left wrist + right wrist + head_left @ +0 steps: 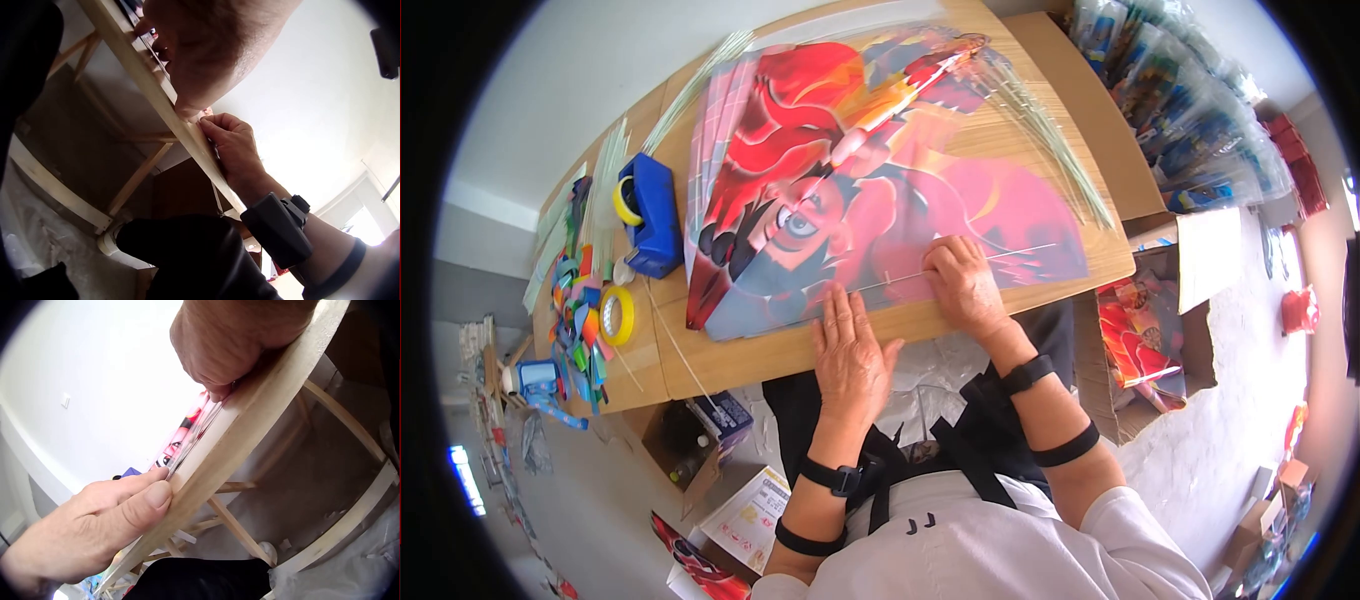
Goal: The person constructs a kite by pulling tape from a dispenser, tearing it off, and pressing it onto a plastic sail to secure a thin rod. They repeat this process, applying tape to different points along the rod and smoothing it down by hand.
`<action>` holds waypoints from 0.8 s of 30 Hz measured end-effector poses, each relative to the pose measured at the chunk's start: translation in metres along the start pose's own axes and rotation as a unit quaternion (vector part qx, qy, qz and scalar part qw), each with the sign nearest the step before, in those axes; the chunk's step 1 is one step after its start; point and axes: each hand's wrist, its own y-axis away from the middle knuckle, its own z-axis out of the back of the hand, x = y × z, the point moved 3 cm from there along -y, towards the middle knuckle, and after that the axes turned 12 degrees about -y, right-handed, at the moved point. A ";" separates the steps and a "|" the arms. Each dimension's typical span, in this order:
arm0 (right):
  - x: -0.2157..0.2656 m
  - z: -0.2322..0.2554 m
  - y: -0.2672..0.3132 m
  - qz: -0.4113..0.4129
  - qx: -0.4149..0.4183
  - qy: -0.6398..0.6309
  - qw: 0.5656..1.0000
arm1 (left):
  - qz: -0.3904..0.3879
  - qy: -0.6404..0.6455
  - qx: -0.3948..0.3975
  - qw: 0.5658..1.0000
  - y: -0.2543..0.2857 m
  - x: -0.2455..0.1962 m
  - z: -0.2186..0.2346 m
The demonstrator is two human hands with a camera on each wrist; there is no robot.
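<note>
A stack of glossy printed sheets (900, 215), red and pink with a cartoon eye, covers the table in the head view. Along its near edge lies a thin pale stick (1028, 250). My left hand (850, 350) rests with straight fingers on that edge, near the stick's left part. Further right, my right hand (965, 285) has curled fingers and pinches the stick against the sheet. In the right wrist view, the left thumb (156, 495) lies at the table edge, and the right fingertips press down by the sheet's border.
Bundles of pale sticks (1050, 140) lie on the table's right and left. A blue tape dispenser (650, 215), a yellow tape roll (617, 315) and colourful strips (578, 320) stand at left. An open cardboard box (1200, 350) with printed sheets sits right of the table (1115, 255).
</note>
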 end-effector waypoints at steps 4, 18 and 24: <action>0.002 0.001 0.001 0.003 -0.012 0.007 1.000 | -0.002 0.000 0.002 1.000 0.001 -0.001 0.001; 0.001 0.000 0.001 -0.003 -0.014 0.031 0.999 | -0.009 -0.008 -0.003 1.000 0.001 0.000 -0.002; 0.004 0.001 0.001 -0.007 -0.013 0.038 0.999 | -0.006 -0.010 -0.001 1.000 0.000 -0.001 -0.001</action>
